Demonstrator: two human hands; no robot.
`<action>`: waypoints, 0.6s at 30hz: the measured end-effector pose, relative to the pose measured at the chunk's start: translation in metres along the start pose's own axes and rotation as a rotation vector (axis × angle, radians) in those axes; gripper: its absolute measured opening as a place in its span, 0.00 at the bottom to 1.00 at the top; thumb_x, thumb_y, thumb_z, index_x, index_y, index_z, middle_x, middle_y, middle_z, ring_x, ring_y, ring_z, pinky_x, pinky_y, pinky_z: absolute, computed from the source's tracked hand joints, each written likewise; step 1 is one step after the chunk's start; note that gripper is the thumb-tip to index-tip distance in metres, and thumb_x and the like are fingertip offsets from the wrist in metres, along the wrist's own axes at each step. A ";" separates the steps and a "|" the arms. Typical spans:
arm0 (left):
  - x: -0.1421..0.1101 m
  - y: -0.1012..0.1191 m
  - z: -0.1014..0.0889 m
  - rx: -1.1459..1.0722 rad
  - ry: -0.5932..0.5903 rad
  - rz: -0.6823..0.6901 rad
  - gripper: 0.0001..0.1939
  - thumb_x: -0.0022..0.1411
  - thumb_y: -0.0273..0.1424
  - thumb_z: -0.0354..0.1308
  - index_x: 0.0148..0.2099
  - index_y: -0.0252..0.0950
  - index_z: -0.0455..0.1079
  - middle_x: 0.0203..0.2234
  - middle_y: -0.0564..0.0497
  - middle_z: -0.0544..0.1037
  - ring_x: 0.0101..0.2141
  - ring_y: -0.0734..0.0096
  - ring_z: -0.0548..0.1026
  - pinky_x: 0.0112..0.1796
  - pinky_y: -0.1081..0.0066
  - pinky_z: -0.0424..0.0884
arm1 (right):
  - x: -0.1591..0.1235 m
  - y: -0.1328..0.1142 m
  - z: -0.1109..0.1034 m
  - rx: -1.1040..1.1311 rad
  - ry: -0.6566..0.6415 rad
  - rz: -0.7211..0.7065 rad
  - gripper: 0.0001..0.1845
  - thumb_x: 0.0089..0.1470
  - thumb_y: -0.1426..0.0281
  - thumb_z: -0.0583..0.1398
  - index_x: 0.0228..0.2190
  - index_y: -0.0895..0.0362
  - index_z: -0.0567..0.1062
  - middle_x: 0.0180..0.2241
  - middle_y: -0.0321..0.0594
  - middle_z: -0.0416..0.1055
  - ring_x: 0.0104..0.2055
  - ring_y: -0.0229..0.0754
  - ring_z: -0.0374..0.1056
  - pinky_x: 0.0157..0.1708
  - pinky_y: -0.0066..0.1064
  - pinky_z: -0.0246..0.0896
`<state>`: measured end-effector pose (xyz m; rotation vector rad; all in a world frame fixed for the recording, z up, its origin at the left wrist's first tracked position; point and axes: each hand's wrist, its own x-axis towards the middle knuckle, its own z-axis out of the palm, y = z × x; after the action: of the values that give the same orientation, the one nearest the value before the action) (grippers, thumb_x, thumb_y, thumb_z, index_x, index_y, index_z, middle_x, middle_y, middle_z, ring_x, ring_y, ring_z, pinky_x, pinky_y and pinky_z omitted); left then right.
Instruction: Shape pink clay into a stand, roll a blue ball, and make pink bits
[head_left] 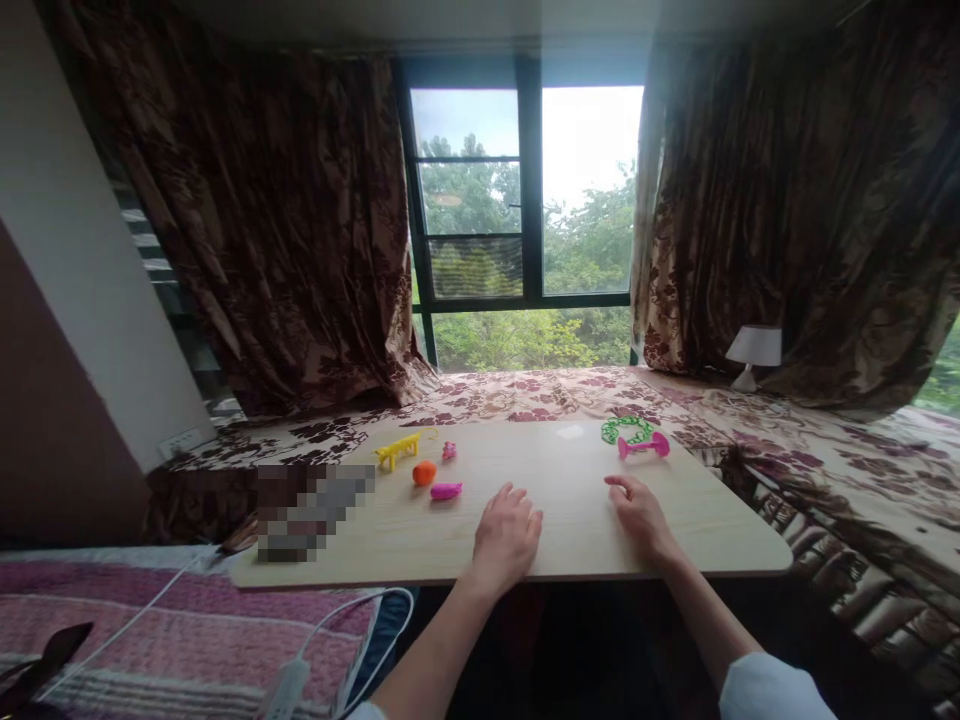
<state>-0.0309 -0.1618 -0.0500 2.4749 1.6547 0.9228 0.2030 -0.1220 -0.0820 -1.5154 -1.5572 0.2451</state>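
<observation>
My left hand (508, 530) rests on the pale wooden table (577, 545), fingers stretched forward, holding nothing visible. My right hand (637, 512) lies on the table further right, index finger extended and the other fingers partly hidden; nothing shows in it. Left of my left hand is a magenta, eggplant-shaped toy (446, 491). Behind that sit an orange round toy (424, 473) and a small pink figure (448, 450). A yellow four-legged toy animal (397, 452) stands near the table's far left. Beyond my right hand, a pink dumbbell-shaped toy (643, 447) lies against a green openwork ring (611, 431).
A pixelated patch covers the table's left side. A small white patch (570, 432) lies near the far edge. On the patterned window ledge (517, 395) stands a white lamp (754, 348). A white power strip (287, 690) with a cable is at lower left.
</observation>
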 end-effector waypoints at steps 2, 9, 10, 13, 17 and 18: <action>0.019 -0.014 0.002 0.013 -0.002 -0.043 0.15 0.59 0.32 0.47 0.43 0.32 0.71 0.47 0.39 0.72 0.52 0.57 0.64 0.53 0.56 0.57 | 0.000 -0.001 -0.001 -0.002 0.006 -0.009 0.19 0.49 0.69 0.48 0.37 0.60 0.74 0.38 0.43 0.73 0.39 0.43 0.68 0.41 0.30 0.60; -0.031 -0.038 -0.005 0.035 0.049 -0.091 0.23 0.64 0.34 0.36 0.57 0.30 0.58 0.56 0.42 0.62 0.57 0.67 0.56 0.56 0.63 0.52 | 0.000 0.002 0.000 0.004 0.014 -0.009 0.18 0.49 0.70 0.49 0.36 0.59 0.75 0.39 0.42 0.73 0.40 0.42 0.68 0.42 0.30 0.59; -0.042 -0.036 -0.006 0.040 0.057 -0.092 0.24 0.64 0.34 0.35 0.58 0.30 0.55 0.57 0.43 0.59 0.58 0.68 0.54 0.57 0.63 0.51 | 0.000 0.003 0.001 0.002 0.011 -0.008 0.17 0.48 0.70 0.49 0.36 0.59 0.75 0.39 0.42 0.73 0.40 0.42 0.68 0.43 0.30 0.59; -0.055 -0.023 -0.004 0.082 0.049 -0.051 0.24 0.64 0.32 0.35 0.59 0.27 0.53 0.58 0.41 0.57 0.59 0.65 0.50 0.57 0.61 0.49 | 0.000 0.004 0.002 -0.010 0.002 -0.008 0.17 0.48 0.70 0.50 0.35 0.58 0.75 0.39 0.42 0.73 0.41 0.42 0.67 0.44 0.30 0.58; -0.026 -0.005 0.010 0.102 0.008 0.008 0.21 0.62 0.30 0.42 0.54 0.27 0.62 0.55 0.39 0.62 0.59 0.60 0.50 0.57 0.59 0.49 | 0.000 0.002 0.002 -0.026 0.000 -0.023 0.17 0.48 0.71 0.50 0.35 0.59 0.75 0.39 0.43 0.73 0.42 0.42 0.67 0.45 0.30 0.57; -0.014 -0.003 0.014 0.103 0.000 0.007 0.19 0.61 0.29 0.43 0.51 0.28 0.65 0.54 0.38 0.64 0.59 0.59 0.51 0.56 0.59 0.49 | 0.001 0.002 0.002 -0.028 0.000 -0.028 0.17 0.48 0.71 0.50 0.36 0.59 0.75 0.39 0.43 0.73 0.42 0.42 0.67 0.45 0.30 0.57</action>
<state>-0.0304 -0.1685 -0.0692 2.5467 1.7377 0.8596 0.2028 -0.1200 -0.0845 -1.5146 -1.5869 0.2078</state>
